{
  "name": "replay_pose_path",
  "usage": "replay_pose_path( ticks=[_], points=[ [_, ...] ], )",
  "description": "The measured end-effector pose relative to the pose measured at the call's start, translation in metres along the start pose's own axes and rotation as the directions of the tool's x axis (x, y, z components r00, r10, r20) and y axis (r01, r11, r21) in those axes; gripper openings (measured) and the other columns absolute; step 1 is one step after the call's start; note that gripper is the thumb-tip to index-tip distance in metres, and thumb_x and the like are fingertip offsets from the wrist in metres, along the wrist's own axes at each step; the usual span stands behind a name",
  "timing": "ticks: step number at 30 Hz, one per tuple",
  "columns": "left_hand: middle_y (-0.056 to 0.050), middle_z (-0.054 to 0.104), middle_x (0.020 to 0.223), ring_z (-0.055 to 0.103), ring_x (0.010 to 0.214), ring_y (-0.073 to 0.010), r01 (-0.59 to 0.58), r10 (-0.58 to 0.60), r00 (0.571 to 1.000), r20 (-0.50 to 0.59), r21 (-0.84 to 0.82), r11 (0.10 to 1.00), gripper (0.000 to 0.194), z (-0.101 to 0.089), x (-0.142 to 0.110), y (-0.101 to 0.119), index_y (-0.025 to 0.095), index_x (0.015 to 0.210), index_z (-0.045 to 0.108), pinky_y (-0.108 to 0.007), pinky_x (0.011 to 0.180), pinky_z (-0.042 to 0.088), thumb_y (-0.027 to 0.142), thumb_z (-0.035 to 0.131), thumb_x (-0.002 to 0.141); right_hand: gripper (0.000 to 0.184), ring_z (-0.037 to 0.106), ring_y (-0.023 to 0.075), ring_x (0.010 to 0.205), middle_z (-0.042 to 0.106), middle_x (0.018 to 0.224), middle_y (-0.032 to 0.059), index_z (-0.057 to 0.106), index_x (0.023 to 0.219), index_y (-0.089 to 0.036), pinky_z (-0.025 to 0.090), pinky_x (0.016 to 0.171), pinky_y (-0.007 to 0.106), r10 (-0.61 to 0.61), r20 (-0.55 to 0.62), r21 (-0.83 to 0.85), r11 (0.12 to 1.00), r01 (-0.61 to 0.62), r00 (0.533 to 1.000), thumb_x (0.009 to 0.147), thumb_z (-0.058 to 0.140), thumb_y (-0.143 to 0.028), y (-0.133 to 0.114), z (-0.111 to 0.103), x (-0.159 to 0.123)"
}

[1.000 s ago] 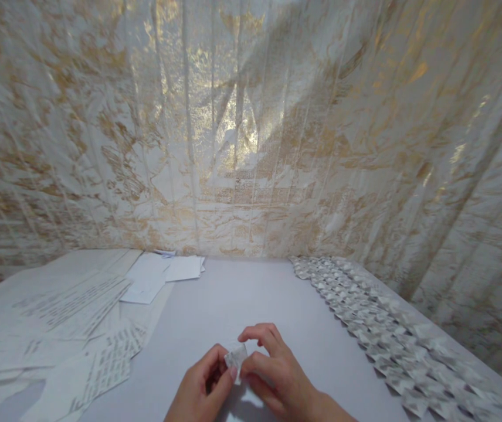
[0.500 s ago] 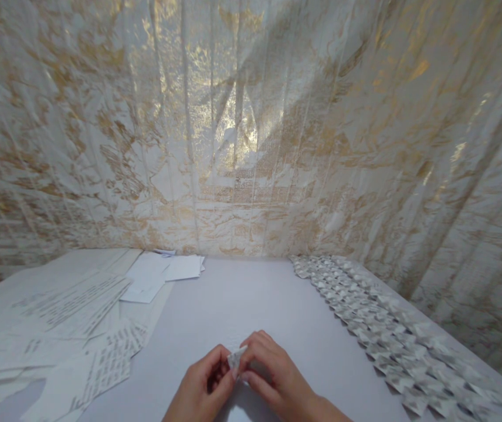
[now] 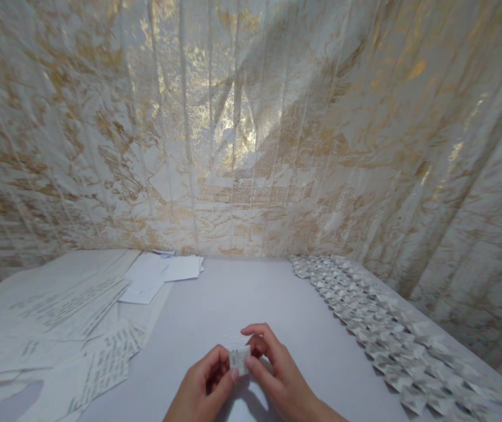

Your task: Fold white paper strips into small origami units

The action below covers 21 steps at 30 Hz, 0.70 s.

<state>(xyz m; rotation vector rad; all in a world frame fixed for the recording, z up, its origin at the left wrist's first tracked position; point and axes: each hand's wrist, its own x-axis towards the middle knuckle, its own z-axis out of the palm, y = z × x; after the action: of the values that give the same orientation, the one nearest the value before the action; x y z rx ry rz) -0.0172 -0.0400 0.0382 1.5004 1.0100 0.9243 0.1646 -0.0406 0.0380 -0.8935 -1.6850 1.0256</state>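
1. Printed sheets (image 3: 105, 360) fan across the left of the bench (image 3: 233, 299) and out of frame, their lettering too blurred to read.
2. Left hand (image 3: 202, 381) pinches a small paper piece (image 3: 239, 359) near the bench's front middle, curled fingers partly hidden.
3. Right hand (image 3: 275, 372) thumbs the piece's right edge, index finger raised.
4. Pale bench surface stretches from the hands back to a patterned curtain (image 3: 251, 217).
5. Folded paper rows (image 3: 378, 331) line the right side, nearest ones cropped.

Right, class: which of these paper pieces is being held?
The small whitish printed paper piece, pinched between the left hand and right hand; the loose white sheets and rows of grey-white folded paper pieces lie on the white table.
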Motion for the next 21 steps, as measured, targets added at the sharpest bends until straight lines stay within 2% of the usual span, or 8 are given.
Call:
replay_pose_path(
  ticks=[4,6,8,11,14,16,18,21],
  points=[
    [0.009,0.037,0.066,0.036,0.063,-0.0139,-0.002,0.001,0.999,0.035,0.010,1.000,0.059,-0.002,0.002,-0.005,0.023,0.072,0.048,-0.027,0.060,0.029,0.081,0.058,0.079,0.031,0.053,0.0179,0.075,0.053,0.078,-0.0022,0.055,0.118,-0.023,0.040,0.071,0.030,-0.003,-0.005,-0.018,1.000,0.003,1.000,0.094,0.060,-0.041,-0.002,0.000,0.001],
    [0.007,0.042,0.067,0.040,0.065,-0.0142,-0.013,0.013,1.000,0.022,-0.013,1.000,0.057,-0.002,0.002,-0.007,0.021,0.076,0.053,-0.027,0.061,0.031,0.078,0.061,0.079,0.016,0.054,0.0179,0.075,0.056,0.080,-0.0005,0.061,0.102,-0.022,0.041,0.069,0.029,-0.057,0.003,-0.067,0.996,0.057,0.998,0.092,0.062,-0.035,-0.004,-0.001,0.002],
    [0.006,0.050,0.070,0.045,0.066,-0.0146,-0.018,0.017,1.000,-0.011,-0.074,0.997,0.058,0.000,0.001,-0.007,0.020,0.086,0.060,-0.027,0.063,0.034,0.077,0.064,0.078,0.006,0.056,0.0184,0.078,0.058,0.083,0.0013,0.062,0.086,-0.022,0.042,0.071,0.029,-0.168,-0.019,-0.134,0.977,0.164,0.986,0.091,0.062,-0.025,-0.006,-0.003,0.003],
    [0.004,0.060,0.070,0.052,0.064,-0.0155,0.012,-0.025,0.998,-0.057,-0.212,0.977,0.064,0.004,-0.002,-0.003,0.020,0.101,0.064,-0.028,0.065,0.040,0.079,0.061,0.079,0.016,0.057,0.0196,0.087,0.056,0.092,0.0025,0.063,0.087,-0.023,0.044,0.077,0.030,-0.373,-0.076,-0.272,0.900,0.340,0.925,0.086,0.056,-0.008,-0.006,-0.006,0.002],
    [0.003,0.063,0.065,0.054,0.061,-0.0151,0.074,-0.064,0.997,0.042,-0.289,0.954,0.063,0.008,-0.004,0.001,0.019,0.093,0.065,-0.027,0.063,0.041,0.079,0.063,0.077,0.032,0.055,0.0196,0.088,0.054,0.097,0.0030,0.064,0.094,-0.025,0.044,0.075,0.030,-0.501,-0.043,-0.412,0.797,0.442,0.864,0.081,0.049,-0.001,-0.004,-0.007,0.000],
    [0.004,0.062,0.063,0.053,0.059,-0.0129,0.098,-0.074,0.994,0.085,-0.334,0.937,0.058,0.011,-0.005,0.002,0.019,0.085,0.064,-0.025,0.061,0.038,0.075,0.073,0.072,0.035,0.054,0.0196,0.086,0.054,0.096,0.0027,0.064,0.095,-0.026,0.044,0.073,0.029,-0.533,-0.003,-0.468,0.748,0.470,0.846,0.080,0.047,0.001,-0.005,-0.007,-0.001],
    [0.005,0.062,0.065,0.055,0.059,-0.0121,0.104,-0.088,0.994,0.058,-0.377,0.920,0.055,0.013,-0.006,0.002,0.020,0.083,0.062,-0.025,0.062,0.039,0.070,0.080,0.068,0.035,0.053,0.0195,0.084,0.054,0.094,0.0023,0.064,0.097,-0.026,0.043,0.071,0.029,-0.541,0.034,-0.484,0.727,0.487,0.841,0.082,0.047,0.000,-0.006,-0.006,-0.001],
    [0.004,0.065,0.069,0.060,0.065,-0.0146,0.089,-0.097,0.995,-0.004,-0.378,0.922,0.055,0.012,-0.006,0.001,0.021,0.084,0.062,-0.026,0.064,0.041,0.071,0.080,0.068,0.035,0.055,0.0198,0.085,0.054,0.094,0.0029,0.063,0.102,-0.027,0.045,0.073,0.030,-0.501,0.019,-0.452,0.768,0.455,0.865,0.087,0.044,-0.002,-0.010,-0.006,0.000]
  ],
)
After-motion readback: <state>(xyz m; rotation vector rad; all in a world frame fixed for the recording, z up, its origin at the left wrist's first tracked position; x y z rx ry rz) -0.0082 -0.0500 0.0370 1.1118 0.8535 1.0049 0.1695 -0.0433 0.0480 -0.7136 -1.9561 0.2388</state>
